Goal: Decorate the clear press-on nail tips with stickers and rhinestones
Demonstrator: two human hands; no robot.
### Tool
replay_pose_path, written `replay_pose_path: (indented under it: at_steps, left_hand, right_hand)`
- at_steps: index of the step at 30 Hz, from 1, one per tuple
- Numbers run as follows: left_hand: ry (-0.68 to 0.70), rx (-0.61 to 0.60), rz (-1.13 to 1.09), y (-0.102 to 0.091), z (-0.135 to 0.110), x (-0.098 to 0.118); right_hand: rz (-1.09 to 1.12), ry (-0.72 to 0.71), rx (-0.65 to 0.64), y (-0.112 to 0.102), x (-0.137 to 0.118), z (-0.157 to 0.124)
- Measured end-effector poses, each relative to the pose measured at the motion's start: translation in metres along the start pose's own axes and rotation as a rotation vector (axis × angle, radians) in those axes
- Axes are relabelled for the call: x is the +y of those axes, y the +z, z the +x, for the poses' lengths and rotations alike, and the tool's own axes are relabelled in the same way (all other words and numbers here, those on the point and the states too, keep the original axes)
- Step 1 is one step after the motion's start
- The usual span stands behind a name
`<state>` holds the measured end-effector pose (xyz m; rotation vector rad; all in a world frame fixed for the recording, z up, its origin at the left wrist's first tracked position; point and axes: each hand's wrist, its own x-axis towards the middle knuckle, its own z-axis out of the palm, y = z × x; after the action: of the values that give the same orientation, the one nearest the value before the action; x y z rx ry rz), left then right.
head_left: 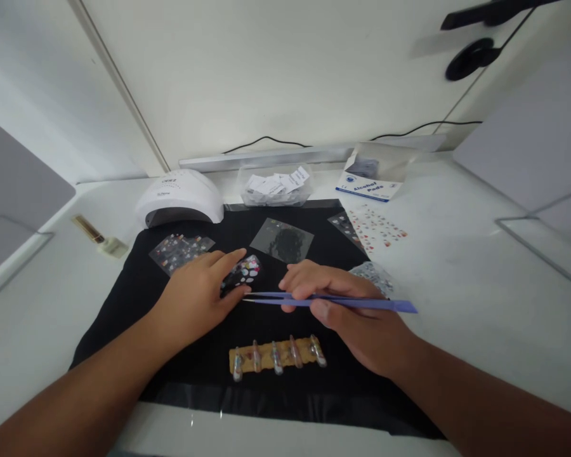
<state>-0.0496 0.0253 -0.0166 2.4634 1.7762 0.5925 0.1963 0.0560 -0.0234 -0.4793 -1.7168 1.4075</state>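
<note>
My left hand [197, 295] rests on the black mat [181, 355], its fingers stretched out and pressing down a small dark sticker sheet [246, 271] with coloured shapes. My right hand [347, 311] is closed on a pair of blue tweezers [333, 301], whose tips point left toward that sheet and my left fingertips. In front of both hands lies a tan strip [276, 355] holding several clear nail tips.
A white nail lamp [179, 198] stands at the back left, a clear tub of paper packets [276, 185] behind the mat, an alcohol pads box [368, 184] at the back right. Other sticker sheets [181, 249] [378, 228] and a clear film [282, 240] lie around.
</note>
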Motion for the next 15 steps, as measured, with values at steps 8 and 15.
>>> replay_pose_path:
  at_steps: [8,15]
  left_hand:
    - [0.170,0.116,-0.153,-0.009,-0.014,0.020]
    - [0.223,0.143,-0.232,-0.011,-0.019,0.027]
  right_hand:
    - [-0.077,-0.333,-0.070,0.012,-0.012,0.002]
    - [-0.134,-0.418,-0.087,0.015,-0.018,-0.001]
